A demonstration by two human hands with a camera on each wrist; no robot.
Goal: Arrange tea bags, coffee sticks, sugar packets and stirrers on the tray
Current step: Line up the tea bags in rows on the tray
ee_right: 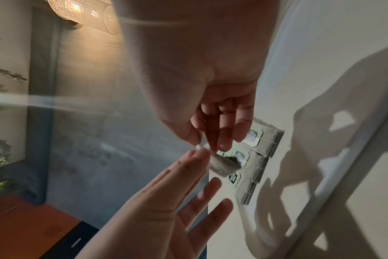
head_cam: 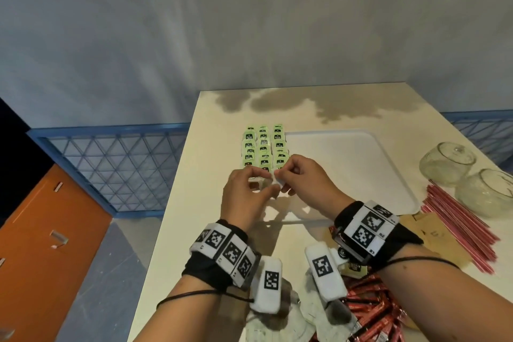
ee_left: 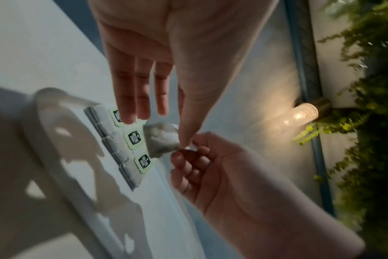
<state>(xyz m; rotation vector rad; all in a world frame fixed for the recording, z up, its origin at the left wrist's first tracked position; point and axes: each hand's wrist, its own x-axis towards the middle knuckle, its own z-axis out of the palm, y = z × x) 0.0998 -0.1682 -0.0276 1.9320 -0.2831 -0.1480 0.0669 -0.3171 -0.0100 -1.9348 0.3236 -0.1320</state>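
A grey tea bag [ee_left: 162,140] hangs just above the table, held between both hands. My left hand [head_cam: 270,183] pinches its top corner with thumb and forefinger; the other fingers [ee_left: 139,98] stay straight. My right hand [head_cam: 281,176] pinches a white paper tab [ee_right: 202,142] at the bag's top, its fingers curled. Directly beyond the hands, tea bags with green tags [head_cam: 263,147] lie in three columns at the left side of the white tray [head_cam: 347,175]. Whether they lie on the tray or beside it, I cannot tell.
Red stirrers [head_cam: 458,228] and two glass jars [head_cam: 447,164] are right of the tray. Red coffee sticks [head_cam: 372,311], white packets [head_cam: 277,322] and brown packets [head_cam: 435,236] lie near the front edge. The table's left edge [head_cam: 177,189] is close to the left hand.
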